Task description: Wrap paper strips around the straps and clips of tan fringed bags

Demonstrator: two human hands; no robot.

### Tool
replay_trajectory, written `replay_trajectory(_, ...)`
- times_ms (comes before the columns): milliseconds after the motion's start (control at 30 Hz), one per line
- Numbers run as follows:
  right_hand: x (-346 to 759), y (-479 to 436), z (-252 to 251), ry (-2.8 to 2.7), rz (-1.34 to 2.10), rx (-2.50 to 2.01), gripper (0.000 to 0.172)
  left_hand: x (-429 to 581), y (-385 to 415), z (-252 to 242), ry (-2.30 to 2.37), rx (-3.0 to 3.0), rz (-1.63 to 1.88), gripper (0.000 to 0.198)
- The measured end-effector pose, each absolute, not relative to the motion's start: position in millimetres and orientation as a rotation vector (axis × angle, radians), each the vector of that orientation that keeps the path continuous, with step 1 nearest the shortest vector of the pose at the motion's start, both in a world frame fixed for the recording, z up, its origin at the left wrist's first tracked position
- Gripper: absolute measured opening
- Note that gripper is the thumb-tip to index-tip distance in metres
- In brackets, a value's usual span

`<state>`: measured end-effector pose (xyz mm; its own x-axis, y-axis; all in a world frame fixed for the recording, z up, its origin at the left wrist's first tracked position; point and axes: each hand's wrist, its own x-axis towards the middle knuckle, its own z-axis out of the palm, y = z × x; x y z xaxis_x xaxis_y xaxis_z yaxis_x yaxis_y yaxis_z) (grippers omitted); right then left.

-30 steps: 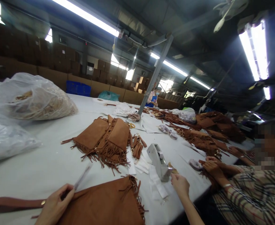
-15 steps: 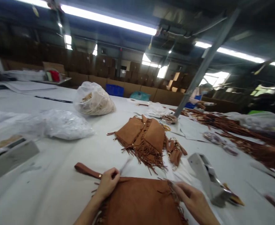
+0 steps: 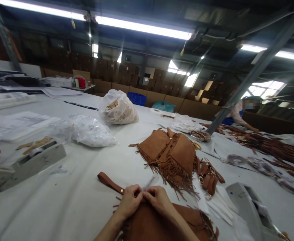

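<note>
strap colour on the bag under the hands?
The strap is plain reddish brown; it shows best in the current head view, left of the hands.

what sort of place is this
Probably a bag workshop: fringed brown bags on a long white worktable, a gray tape dispenser, and what look like stacked cardboard boxes along the back.

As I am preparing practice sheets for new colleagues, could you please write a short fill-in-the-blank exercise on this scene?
The left hand and right hand are side by side over a fringed bag coloured ____.
Of those hands, the ____ one is nearer the strap.
The grey tape dispensers in view number ____.
The plastic crate beyond the table is ____.

Missing words: brown; left; two; blue.
</note>
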<state>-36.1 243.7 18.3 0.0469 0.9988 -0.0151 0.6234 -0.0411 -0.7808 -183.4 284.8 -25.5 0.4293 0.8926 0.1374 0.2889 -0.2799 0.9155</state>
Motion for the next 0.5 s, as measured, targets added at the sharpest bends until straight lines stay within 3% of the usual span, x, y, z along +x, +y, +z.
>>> replay_trajectory(233,-32.9,250.4,9.1,-1.403,0.938,-1.875,0.025,-182.4,285.6,-29.5,1.035,1.806,0.835,0.017)
replay_trajectory(500,-36.3,249.7,6.7,-1.368,1.114,-1.725,0.022,-186.2,287.1,-31.5,1.029,1.821,0.802,0.016)
